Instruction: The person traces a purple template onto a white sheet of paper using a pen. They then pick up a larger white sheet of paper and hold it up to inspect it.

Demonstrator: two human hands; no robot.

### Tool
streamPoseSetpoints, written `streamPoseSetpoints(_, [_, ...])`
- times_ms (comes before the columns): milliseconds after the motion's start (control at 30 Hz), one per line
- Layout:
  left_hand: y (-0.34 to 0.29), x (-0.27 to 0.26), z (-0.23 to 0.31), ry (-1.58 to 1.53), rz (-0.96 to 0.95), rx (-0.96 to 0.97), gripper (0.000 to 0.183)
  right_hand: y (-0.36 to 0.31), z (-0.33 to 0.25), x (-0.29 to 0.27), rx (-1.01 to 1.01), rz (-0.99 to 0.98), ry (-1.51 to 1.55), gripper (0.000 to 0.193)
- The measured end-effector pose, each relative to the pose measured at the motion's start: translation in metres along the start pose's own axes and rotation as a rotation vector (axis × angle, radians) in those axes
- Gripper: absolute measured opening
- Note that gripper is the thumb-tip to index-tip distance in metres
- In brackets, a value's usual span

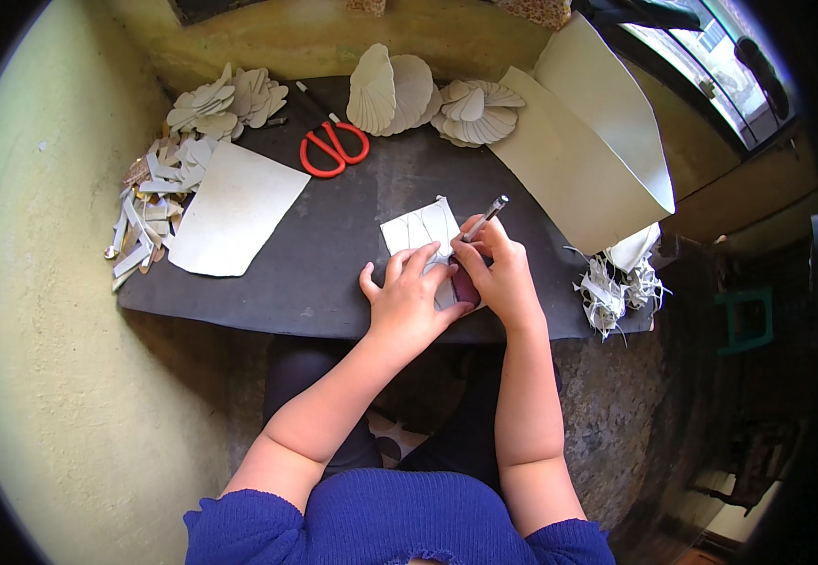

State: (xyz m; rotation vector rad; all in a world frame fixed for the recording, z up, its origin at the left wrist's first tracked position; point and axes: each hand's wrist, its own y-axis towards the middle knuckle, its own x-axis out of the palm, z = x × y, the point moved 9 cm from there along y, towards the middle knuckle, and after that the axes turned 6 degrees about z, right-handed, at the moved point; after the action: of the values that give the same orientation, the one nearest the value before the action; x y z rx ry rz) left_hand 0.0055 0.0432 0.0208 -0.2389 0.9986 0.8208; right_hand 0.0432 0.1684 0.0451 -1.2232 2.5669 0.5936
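Note:
My right hand (496, 268) is closed round a pen (486, 218), which tilts up to the right; its tip is hidden by the fingers. Under both hands lies a small white sheet (414, 227) with curved outlines drawn on it. A dark maroon flat piece (465, 282) rests on the sheet's right part, partly covered by my hands. My left hand (411, 299) lies with its fingers spread over the sheet. Its index finger and thumb reach the edge of the maroon piece.
Red-handled scissors (334, 151) lie at the back of the dark table (334, 273). A larger white sheet (240, 212) and strip offcuts (145, 226) lie left. Stacked rounded white pieces (371, 89) stand behind. A big curled sheet (578, 160) and thin scraps (607, 297) are right.

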Motion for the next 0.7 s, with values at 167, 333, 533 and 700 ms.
streamPoseSetpoints(167, [0.001,0.000,0.000,0.000,-0.013,-0.006,0.048,0.000,0.000,-0.005,-0.001,0.012,-0.020,0.021])
streamPoseSetpoints(333, [0.001,0.002,-0.002,0.001,-0.028,-0.010,0.049,-0.005,0.001,-0.009,0.018,0.006,-0.007,0.020])
streamPoseSetpoints(533, [0.001,0.002,-0.002,-0.024,-0.024,-0.009,0.048,-0.014,-0.004,-0.021,0.007,0.007,-0.047,0.019])
streamPoseSetpoints(700, [-0.001,0.001,0.001,0.002,0.015,0.037,0.046,-0.022,0.008,-0.041,0.103,-0.005,-0.013,0.020])
